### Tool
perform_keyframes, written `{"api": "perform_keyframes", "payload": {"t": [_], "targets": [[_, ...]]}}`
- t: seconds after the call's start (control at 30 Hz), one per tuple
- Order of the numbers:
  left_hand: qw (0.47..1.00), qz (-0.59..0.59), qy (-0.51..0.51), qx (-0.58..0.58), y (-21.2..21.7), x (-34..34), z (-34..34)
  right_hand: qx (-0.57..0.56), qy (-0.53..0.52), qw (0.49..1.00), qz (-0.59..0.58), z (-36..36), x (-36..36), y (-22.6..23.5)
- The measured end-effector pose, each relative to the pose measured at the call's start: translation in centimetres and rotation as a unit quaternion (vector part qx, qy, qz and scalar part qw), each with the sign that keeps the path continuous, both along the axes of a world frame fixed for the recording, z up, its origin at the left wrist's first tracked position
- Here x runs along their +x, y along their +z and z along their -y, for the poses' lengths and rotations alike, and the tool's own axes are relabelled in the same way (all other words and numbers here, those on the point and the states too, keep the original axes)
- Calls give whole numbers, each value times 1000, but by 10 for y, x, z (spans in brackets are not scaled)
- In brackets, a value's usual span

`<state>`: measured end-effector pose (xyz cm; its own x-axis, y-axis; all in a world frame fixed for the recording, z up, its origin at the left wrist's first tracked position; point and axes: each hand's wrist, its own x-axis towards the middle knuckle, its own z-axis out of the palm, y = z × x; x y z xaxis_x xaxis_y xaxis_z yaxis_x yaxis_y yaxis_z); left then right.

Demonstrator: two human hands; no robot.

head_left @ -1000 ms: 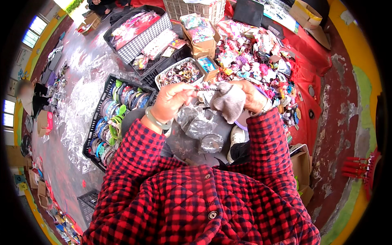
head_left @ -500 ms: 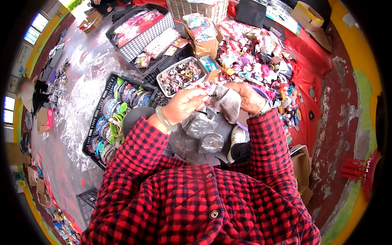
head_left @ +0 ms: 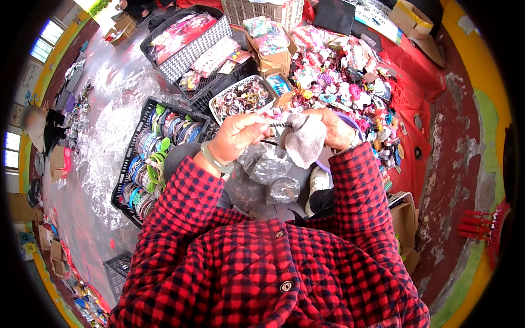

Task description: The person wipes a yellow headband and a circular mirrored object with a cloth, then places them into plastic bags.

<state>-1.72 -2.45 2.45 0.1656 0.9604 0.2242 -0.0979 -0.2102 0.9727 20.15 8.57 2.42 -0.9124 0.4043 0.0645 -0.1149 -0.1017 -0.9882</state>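
Note:
My left hand (head_left: 238, 139) is closed in a pinch on the end of a thin dark twisted band (head_left: 280, 125). The band runs across to a grey cloth (head_left: 305, 145) bunched around its other part. My right hand (head_left: 334, 130) is closed on the top of that cloth, which hangs down from the fingers. Crumpled clear plastic bags (head_left: 267, 167) lie below, over my lap. A purple basin (head_left: 358, 127) shows partly behind my right wrist.
A black crate (head_left: 116, 188) of headbands stands at the left. Ahead sits a white basket (head_left: 217, 117) of hair ties, beside a small cardboard box (head_left: 284, 97). A heap of colourful hair accessories (head_left: 350, 82) covers the red cloth (head_left: 418, 104). Plastic sheeting (head_left: 104, 158) lies on the floor.
The grey cloth has turned and gathered into a rounder bunch. More of the dark band shows between my hands. My left hand has shifted slightly left.

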Motion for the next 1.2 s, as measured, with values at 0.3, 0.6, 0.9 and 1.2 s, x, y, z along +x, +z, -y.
{"api": "perform_keyframes", "payload": {"t": [0.3, 0.6, 0.9, 1.2], "targets": [[980, 194, 16, -42, -3, -21, 4, -34, -51, 996, -69, 5, 9, 34], [978, 204, 13, -44, -3, -17, 4, -27, 12, 998, -62, 0, -1, -6], [990, 136, 33, 16, -4, -14, 1, 30, 2, 996, -87, 2, -1, -2], [997, -44, 18, 62, -6, -8, 1, 20, 31, 999, -20, 9, -2, 7]]}}
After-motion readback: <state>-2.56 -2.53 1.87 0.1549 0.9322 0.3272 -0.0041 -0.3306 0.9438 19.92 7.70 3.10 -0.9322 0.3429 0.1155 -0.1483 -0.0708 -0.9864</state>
